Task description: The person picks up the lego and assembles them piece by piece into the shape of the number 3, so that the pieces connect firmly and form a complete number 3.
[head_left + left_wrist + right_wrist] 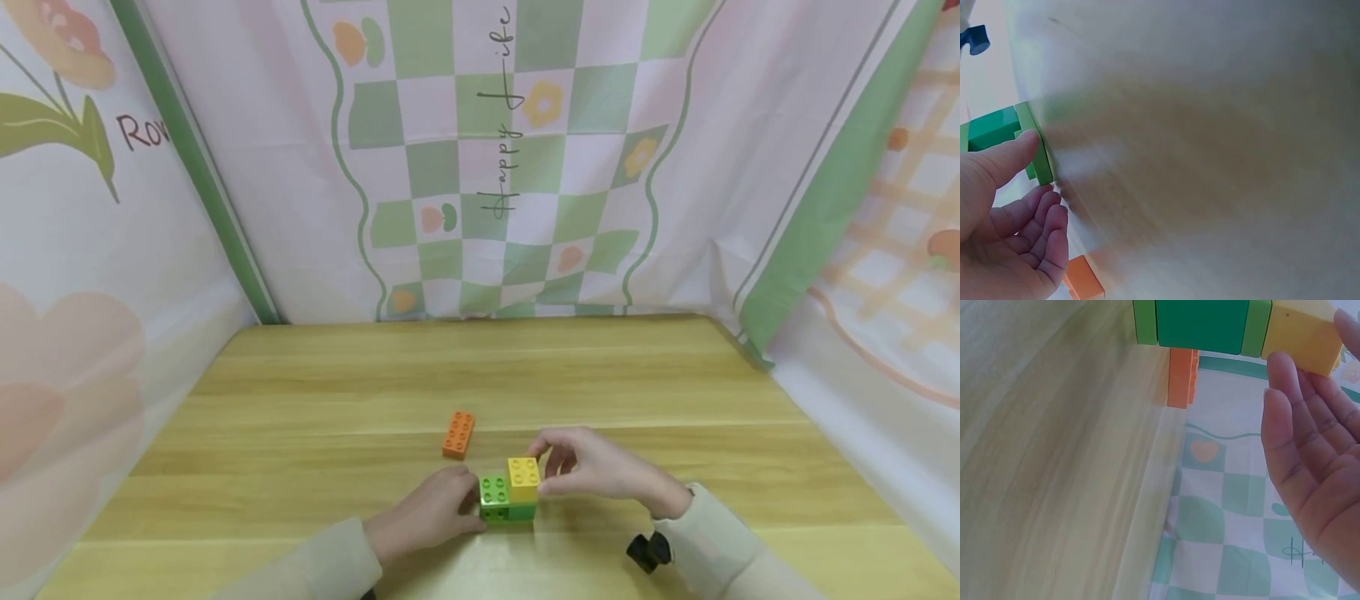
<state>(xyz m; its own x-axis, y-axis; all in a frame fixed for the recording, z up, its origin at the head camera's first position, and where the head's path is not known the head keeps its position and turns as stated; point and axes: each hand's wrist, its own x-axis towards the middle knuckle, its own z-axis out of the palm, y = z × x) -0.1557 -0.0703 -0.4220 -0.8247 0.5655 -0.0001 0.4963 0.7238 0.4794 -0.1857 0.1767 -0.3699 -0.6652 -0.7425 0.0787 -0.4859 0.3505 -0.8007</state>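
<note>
On the table in front of me stands a small stack of toy building bricks. A dark green brick (1202, 325) sits between light green pieces (493, 493), and a square yellow brick (523, 481) is on top at the right end. My left hand (433, 510) pinches the stack's left end, its thumb on the lower light green piece in the left wrist view. From the right, my right hand (592, 465) holds the yellow brick between thumb and fingers. Whether the yellow brick is fully pressed down, I cannot tell.
A separate orange brick (458, 435) lies on the wooden table (337, 383) just beyond the stack. Patterned cloth (495, 183) hangs behind the table and at both sides. A small black object (648, 552) is by the right sleeve.
</note>
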